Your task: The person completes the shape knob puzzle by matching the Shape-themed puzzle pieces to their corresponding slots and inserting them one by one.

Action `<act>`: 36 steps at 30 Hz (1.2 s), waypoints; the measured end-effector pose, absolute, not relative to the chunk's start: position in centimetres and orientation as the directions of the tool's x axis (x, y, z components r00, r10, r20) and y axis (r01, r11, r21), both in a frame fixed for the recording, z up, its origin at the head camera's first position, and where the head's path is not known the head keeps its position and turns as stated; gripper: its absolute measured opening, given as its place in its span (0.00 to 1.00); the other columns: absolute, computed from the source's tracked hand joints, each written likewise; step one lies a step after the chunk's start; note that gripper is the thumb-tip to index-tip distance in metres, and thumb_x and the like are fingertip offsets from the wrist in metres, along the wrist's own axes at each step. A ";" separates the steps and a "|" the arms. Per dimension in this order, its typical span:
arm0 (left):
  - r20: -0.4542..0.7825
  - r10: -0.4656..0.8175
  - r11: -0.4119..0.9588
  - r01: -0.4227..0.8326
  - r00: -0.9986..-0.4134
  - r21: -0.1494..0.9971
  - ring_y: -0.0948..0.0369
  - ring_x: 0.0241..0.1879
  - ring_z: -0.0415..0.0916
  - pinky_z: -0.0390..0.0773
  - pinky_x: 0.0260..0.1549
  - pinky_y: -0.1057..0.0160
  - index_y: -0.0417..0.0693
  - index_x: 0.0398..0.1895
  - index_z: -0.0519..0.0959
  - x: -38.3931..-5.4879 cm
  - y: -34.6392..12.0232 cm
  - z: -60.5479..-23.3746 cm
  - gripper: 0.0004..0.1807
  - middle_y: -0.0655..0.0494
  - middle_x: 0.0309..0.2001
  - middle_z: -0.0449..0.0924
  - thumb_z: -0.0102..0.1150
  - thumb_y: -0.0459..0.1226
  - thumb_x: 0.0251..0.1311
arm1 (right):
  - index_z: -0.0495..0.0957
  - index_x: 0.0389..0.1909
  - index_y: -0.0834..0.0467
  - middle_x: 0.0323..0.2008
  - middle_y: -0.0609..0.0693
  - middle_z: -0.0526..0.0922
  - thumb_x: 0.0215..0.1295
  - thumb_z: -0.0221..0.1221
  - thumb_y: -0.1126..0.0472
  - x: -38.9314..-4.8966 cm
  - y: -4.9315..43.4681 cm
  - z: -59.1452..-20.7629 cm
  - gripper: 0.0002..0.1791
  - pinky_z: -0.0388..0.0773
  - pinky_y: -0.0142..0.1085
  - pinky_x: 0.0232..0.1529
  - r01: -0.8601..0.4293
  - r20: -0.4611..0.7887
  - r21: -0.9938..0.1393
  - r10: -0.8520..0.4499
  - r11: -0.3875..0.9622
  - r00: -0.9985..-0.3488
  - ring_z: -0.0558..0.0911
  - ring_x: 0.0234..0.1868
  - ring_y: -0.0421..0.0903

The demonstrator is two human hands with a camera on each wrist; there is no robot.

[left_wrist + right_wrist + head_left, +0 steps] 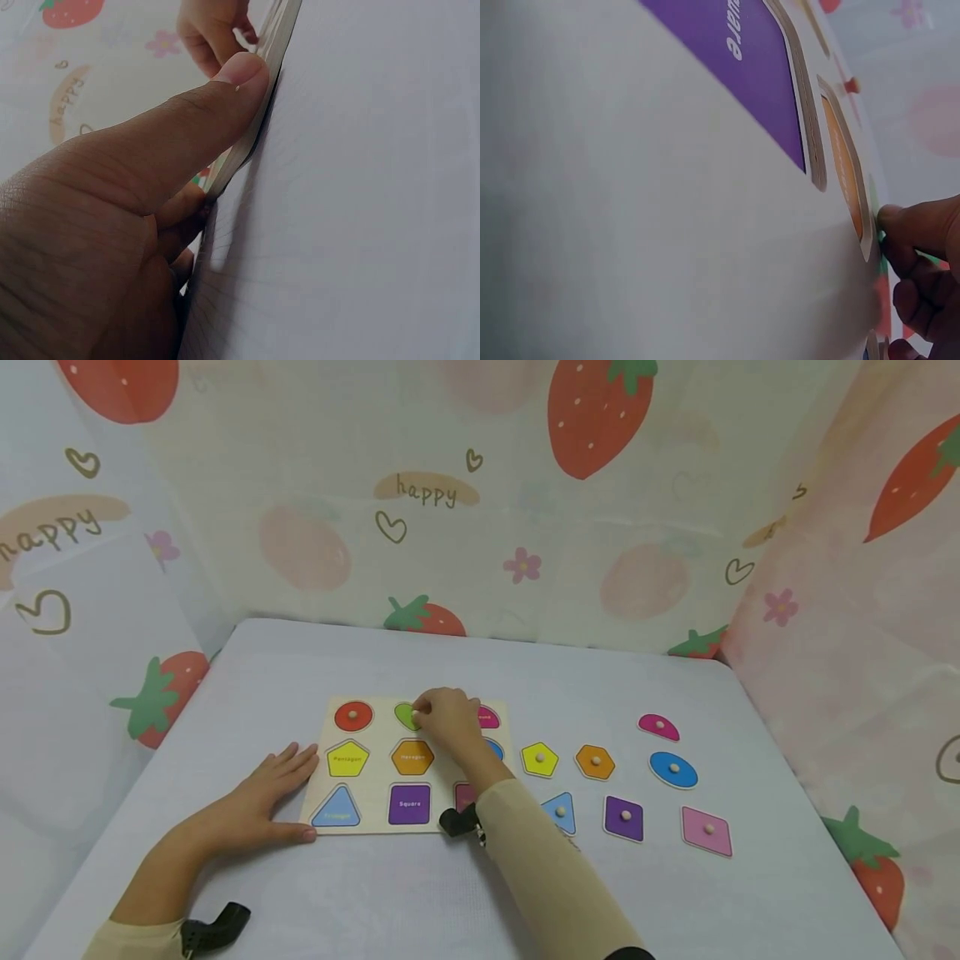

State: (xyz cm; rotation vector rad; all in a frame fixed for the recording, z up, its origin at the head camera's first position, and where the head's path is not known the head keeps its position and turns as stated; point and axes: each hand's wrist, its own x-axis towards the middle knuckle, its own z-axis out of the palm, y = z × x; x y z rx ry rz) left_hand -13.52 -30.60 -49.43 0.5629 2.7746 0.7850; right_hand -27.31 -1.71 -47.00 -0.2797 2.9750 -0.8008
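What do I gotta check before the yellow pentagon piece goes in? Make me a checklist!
1. Board steadied: ok, the left hand rests at its left edge.
2. Red circle in its space: ok.
3. Green piece pushed all the way in: cannot tell, the right hand partly covers it.
4. Right hand free: not ok, it pinches the green piece.
5. Pentagon space open: ok, its printed word shows.
6. Yellow pentagon piece uncovered: ok, it lies right of the board.

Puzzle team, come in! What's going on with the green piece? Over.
Right hand pinches green piece, top row. Left hand at left edge of board. Right sleeve hides board partly.
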 end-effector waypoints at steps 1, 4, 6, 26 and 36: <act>-0.090 0.412 0.786 0.304 -0.907 0.539 0.44 0.82 0.35 0.33 0.81 0.49 0.46 0.81 0.55 -13.5 -30.6 -49.4 0.64 0.49 0.83 0.48 0.70 0.68 0.48 | 0.88 0.47 0.48 0.36 0.41 0.85 0.69 0.67 0.51 -27.3 -1.7 -47.0 0.11 0.67 0.51 0.63 -0.161 0.001 -0.507 -0.186 0.847 -0.983 0.76 0.47 0.45; -0.090 0.411 0.785 0.302 -0.907 0.541 0.44 0.82 0.35 0.32 0.81 0.49 0.46 0.81 0.55 -13.5 -30.5 -49.3 0.64 0.49 0.83 0.48 0.70 0.68 0.48 | 0.88 0.49 0.49 0.35 0.41 0.85 0.68 0.67 0.51 -27.3 -1.7 -46.9 0.12 0.67 0.51 0.62 -0.167 0.003 -0.512 -0.193 0.843 -0.981 0.76 0.46 0.44; -0.089 0.412 0.783 0.303 -0.907 0.543 0.43 0.82 0.36 0.32 0.81 0.49 0.45 0.81 0.55 -13.5 -30.5 -49.3 0.64 0.49 0.83 0.48 0.70 0.68 0.48 | 0.87 0.50 0.48 0.35 0.41 0.85 0.68 0.67 0.51 -27.5 -1.7 -46.8 0.13 0.68 0.50 0.60 -0.183 0.006 -0.498 -0.207 0.848 -0.978 0.76 0.46 0.44; -0.090 0.418 0.776 0.304 -0.904 0.552 0.43 0.82 0.36 0.30 0.81 0.52 0.43 0.81 0.56 -13.4 -30.5 -49.3 0.64 0.47 0.83 0.48 0.70 0.68 0.48 | 0.86 0.54 0.46 0.43 0.43 0.87 0.69 0.66 0.49 -25.8 1.6 -43.2 0.15 0.72 0.48 0.53 -0.353 0.135 -0.418 -0.327 0.837 -0.935 0.79 0.49 0.46; -0.096 0.410 0.785 0.297 -0.907 0.544 0.43 0.82 0.35 0.31 0.81 0.51 0.44 0.81 0.56 -13.4 -30.6 -49.2 0.64 0.48 0.83 0.48 0.70 0.68 0.47 | 0.87 0.54 0.46 0.44 0.43 0.88 0.69 0.66 0.51 -24.0 4.9 -41.8 0.14 0.72 0.51 0.56 -0.399 0.243 -0.434 -0.322 0.808 -0.915 0.78 0.52 0.46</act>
